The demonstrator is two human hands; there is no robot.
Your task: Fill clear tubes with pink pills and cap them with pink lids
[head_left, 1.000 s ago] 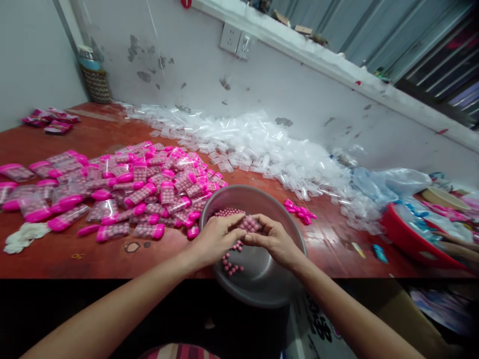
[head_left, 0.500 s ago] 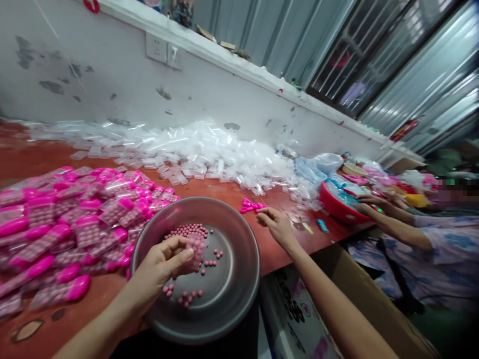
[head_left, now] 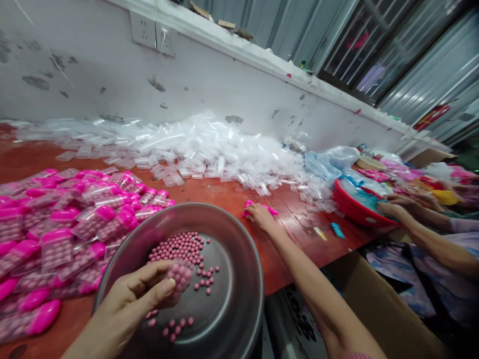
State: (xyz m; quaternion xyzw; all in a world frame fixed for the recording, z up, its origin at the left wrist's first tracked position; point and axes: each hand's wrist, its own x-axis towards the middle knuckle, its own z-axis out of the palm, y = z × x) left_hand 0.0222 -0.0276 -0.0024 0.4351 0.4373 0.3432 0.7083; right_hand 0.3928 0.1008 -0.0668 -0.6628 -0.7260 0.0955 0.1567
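Note:
My left hand (head_left: 145, 291) is closed on a small clear plastic case (head_left: 179, 280) packed with pink beads, held above a metal basin (head_left: 228, 299). Loose pink beads (head_left: 177, 248) lie on the basin's bottom, most of them gathered at its far left. Beyond the basin's right rim, my right hand (head_left: 262, 218) rests at a little group of bright pink caps (head_left: 270, 210). Its fingers are bent and pressed onto a cap, partly hiding it.
Filled, pink-capped cases (head_left: 56, 244) are heaped at the left. Empty clear cases (head_left: 209, 149) pile along the wall. At the right, a co-worker's hands (head_left: 396, 207) reach into a red basin (head_left: 344, 199). A small blue piece (head_left: 337, 230) lies on the red table (head_left: 295, 254).
My right hand has moved onto the pink caps from just beside them. My left hand still holds the bead-filled case over the basin. The view has shifted slightly.

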